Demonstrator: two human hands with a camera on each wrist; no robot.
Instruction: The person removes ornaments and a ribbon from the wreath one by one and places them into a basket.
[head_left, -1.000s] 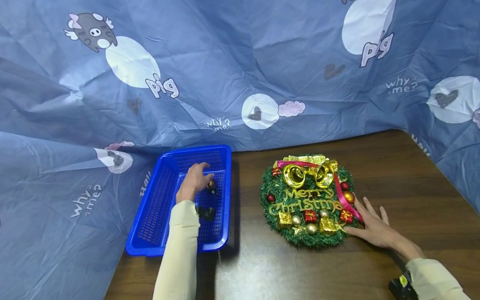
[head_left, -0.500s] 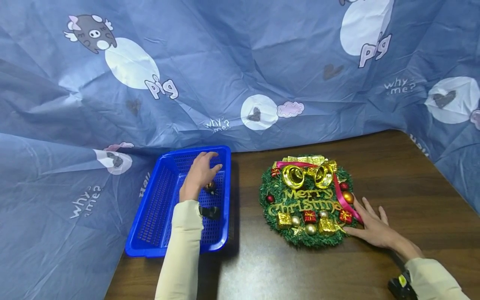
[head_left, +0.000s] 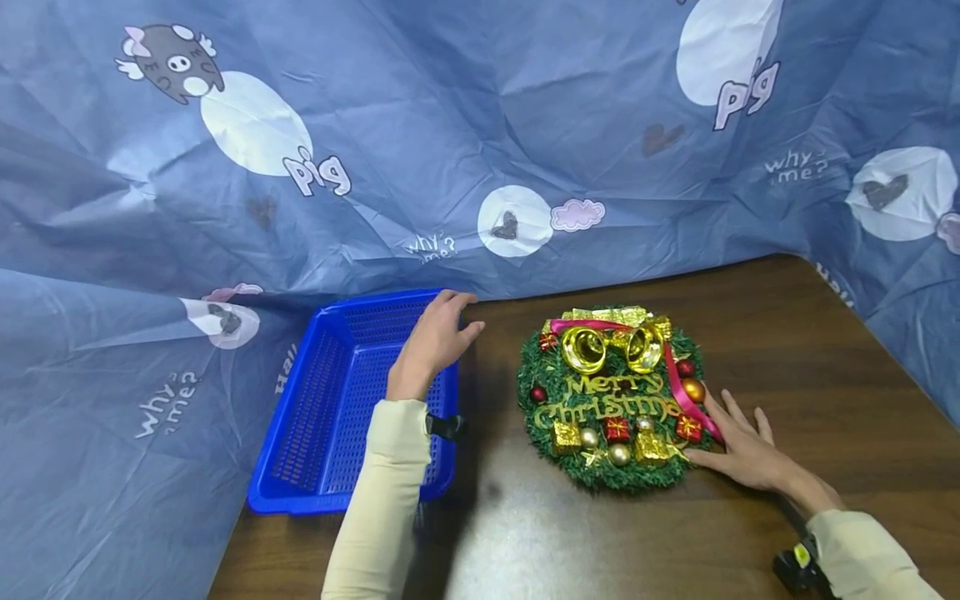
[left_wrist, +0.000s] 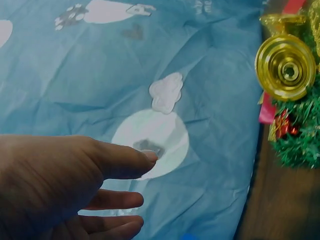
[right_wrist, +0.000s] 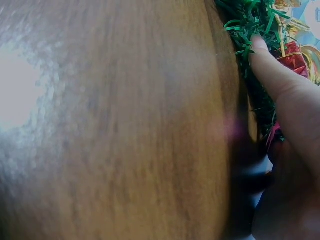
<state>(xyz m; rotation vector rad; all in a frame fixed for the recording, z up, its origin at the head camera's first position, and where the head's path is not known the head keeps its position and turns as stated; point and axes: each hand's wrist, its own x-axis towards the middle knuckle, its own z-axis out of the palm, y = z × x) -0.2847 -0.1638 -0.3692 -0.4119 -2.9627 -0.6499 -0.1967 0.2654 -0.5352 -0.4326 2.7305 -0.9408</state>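
A green Christmas wreath (head_left: 611, 475) with gold bells, small baubles, gift boxes and "Merry Christmas" lettering lies on the table. My right hand (head_left: 750, 454) rests at its right edge with spread fingers; in the right wrist view the thumb (right_wrist: 275, 72) touches the green tinsel. My left hand (head_left: 435, 342) hovers over the right rim of the blue plastic basket (head_left: 288, 504). Its thumb (left_wrist: 127, 161) and fingers stand apart in the left wrist view, with nothing seen between them. The dark bauble seen earlier in the basket is out of sight, where the left hand and wrist cover that spot.
The brown wooden table (head_left: 540, 533) extends around basket and wreath. A wrinkled blue printed cloth (head_left: 420, 150) hangs behind the table and along its left side. Between basket and wreath lies a strip of table, partly in the left arm's shadow.
My left hand has moved right, from inside the basket to above its right rim. The dark bauble has gone from view. The right hand and the wreath have stayed put.
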